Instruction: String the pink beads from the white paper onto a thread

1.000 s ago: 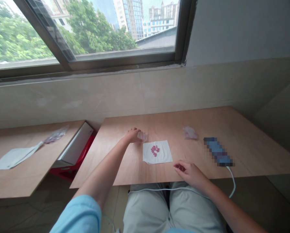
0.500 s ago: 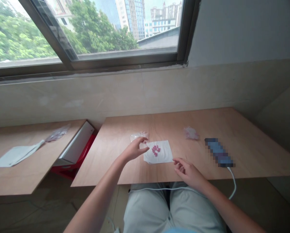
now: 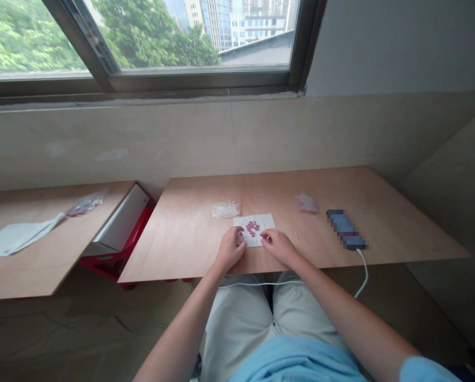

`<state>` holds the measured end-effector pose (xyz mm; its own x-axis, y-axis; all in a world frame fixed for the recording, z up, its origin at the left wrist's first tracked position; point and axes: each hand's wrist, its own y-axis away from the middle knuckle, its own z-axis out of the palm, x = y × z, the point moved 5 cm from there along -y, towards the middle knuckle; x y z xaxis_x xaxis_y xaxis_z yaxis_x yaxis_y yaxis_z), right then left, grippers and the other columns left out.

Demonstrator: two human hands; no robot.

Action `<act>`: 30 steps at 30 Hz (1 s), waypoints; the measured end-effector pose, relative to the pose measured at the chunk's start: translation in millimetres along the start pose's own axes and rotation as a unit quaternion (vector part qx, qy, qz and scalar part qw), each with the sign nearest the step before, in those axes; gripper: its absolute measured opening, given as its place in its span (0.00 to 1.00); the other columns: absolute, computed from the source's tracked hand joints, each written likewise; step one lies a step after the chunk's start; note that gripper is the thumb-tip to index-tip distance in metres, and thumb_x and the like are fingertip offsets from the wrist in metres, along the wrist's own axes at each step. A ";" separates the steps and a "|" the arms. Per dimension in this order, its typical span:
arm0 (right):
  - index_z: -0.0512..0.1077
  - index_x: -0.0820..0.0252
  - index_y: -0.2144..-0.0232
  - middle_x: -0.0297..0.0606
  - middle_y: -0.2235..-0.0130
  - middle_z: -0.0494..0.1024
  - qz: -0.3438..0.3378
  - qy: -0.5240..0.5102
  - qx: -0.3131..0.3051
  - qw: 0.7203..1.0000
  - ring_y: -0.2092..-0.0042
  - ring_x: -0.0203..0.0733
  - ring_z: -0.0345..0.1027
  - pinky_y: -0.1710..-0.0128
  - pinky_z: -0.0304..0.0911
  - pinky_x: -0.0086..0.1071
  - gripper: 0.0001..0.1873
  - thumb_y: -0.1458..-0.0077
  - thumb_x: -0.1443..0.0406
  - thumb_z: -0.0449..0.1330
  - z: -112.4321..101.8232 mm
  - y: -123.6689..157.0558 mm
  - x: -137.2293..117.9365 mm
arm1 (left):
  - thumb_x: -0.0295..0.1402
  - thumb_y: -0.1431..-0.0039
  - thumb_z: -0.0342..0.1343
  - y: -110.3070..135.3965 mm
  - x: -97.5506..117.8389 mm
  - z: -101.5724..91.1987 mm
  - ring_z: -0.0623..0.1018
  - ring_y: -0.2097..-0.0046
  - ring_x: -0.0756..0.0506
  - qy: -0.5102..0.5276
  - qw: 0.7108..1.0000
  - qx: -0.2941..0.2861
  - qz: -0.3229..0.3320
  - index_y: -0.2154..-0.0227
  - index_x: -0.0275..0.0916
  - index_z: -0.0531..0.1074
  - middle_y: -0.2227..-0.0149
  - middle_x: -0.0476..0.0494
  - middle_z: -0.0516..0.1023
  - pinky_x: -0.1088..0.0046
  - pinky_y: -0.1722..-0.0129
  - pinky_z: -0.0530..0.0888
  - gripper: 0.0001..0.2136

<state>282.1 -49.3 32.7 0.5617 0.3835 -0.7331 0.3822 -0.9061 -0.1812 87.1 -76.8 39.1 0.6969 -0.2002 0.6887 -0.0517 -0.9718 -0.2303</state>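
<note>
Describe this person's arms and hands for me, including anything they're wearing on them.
The left hand and right hand are bare, without gloves, and so are the forearms. A light blue short sleeve shows on the right arm, matching the shirt below. No watch or bracelet shows.

Passage: over plywood desk [image 3: 174,249] left of paper sheet [image 3: 254,230] | Blocks: plastic bag [image 3: 226,209], blurred phone [image 3: 346,229]

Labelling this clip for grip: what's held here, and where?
The left hand and right hand seem to hold the white paper sheet by its near edge, one at each side; too small to confirm.
</note>
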 end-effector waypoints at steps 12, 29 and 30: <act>0.77 0.58 0.63 0.42 0.58 0.80 0.073 0.111 -0.013 0.991 0.58 0.42 0.74 0.58 0.62 0.28 0.06 0.41 0.65 0.61 30.5 -34.7 -3.7 | 0.25 0.46 0.56 -0.9 -25.1 7.7 0.76 0.49 0.41 0.052 0.998 0.027 -0.003 0.50 0.41 0.67 0.51 0.40 0.75 0.59 0.46 0.71 0.19; 0.78 0.58 0.68 0.37 0.68 0.82 0.085 -0.086 0.098 0.988 0.67 0.40 0.74 0.64 0.65 0.29 0.11 0.40 0.61 0.58 7.2 -45.9 -9.9 | 0.28 0.42 0.56 -3.5 -21.9 8.4 0.77 0.52 0.40 0.035 0.998 0.049 -0.006 0.51 0.41 0.67 0.52 0.39 0.76 0.61 0.49 0.72 0.16; 0.78 0.58 0.68 0.37 0.68 0.82 0.097 -0.059 0.102 0.988 0.67 0.40 0.74 0.64 0.65 0.29 0.11 0.40 0.62 0.58 6.2 -44.5 -3.6 | 0.28 0.42 0.56 -3.2 -21.7 8.0 0.77 0.51 0.40 0.035 0.998 0.049 -0.005 0.51 0.41 0.67 0.52 0.39 0.76 0.61 0.49 0.72 0.16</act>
<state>258.6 -11.5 39.3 0.5157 0.1874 -0.8360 0.1136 -0.9821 -0.1501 77.8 -68.4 19.3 0.6455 -0.2027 0.7364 0.0273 -0.9574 -0.2876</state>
